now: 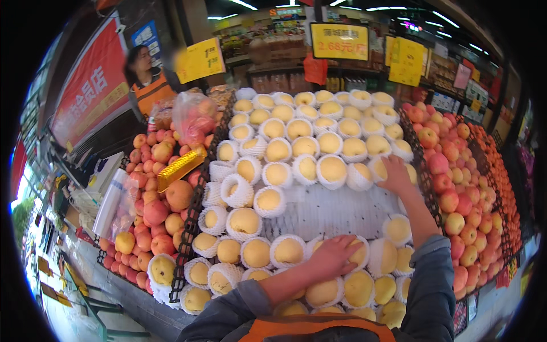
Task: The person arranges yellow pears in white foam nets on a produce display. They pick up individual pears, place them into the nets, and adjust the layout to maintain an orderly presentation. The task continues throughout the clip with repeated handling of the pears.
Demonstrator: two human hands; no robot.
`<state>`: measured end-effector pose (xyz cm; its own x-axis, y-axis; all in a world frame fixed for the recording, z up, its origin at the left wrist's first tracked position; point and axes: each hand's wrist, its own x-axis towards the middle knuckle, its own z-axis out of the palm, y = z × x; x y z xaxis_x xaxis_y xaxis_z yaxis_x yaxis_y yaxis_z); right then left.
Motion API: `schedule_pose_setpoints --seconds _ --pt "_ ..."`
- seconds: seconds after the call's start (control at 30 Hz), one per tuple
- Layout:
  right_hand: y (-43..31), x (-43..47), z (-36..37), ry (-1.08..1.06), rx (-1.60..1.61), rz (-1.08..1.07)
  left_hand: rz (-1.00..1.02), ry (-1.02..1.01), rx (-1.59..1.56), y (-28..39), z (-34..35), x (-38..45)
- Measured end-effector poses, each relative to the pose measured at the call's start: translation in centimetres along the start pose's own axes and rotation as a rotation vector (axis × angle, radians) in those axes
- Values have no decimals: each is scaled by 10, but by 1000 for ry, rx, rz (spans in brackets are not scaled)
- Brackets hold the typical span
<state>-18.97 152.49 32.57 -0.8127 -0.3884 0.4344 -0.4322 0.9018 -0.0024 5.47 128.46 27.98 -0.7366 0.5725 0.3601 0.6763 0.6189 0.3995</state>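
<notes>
Rows of yellow pears (pixel 299 128), most in white foam nets, cover a sloping display in front of me. My left hand (pixel 334 257) lies over a netted pear (pixel 358 253) in the front rows, its fingers curled on the fruit. Farther up on the right, my right hand (pixel 396 176) grips a netted pear (pixel 378 169) at the lower edge of the back block. Bare grey board (pixel 329 209) shows between the two hands. A few nets at the left, such as the foam net (pixel 221 170), show little or no fruit.
Black plastic lattice dividers (pixel 194 218) border the pears. Apples (pixel 160 213) fill the left bay, with a gold-wrapped box (pixel 181 167) and bag roll (pixel 110 201). More apples (pixel 463 201) and small orange fruit (pixel 498 171) lie right. A person in an orange vest (pixel 151 92) stands back left.
</notes>
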Motion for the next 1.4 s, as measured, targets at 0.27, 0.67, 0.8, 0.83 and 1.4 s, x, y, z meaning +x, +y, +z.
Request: schedule_pose_setpoints --seconds 0.27,0.67,0.8,0.83,1.4 --pt "-15 24 28 -183 -59 62 -73 -3 -77 0 8 -6" --pt "-66 -38 -87 -125 556 -65 -66 -13 -11 -2 -13 -11" --pt "-70 -106 -70 -296 198 -200 -17 -54 -1 4 -8 7" --pt "-65 -114 -67 -386 148 -196 7 -73 -5 6 -3 12" --pt "-71 -98 9 -104 247 -420 52 -58 30 -2 -5 5"
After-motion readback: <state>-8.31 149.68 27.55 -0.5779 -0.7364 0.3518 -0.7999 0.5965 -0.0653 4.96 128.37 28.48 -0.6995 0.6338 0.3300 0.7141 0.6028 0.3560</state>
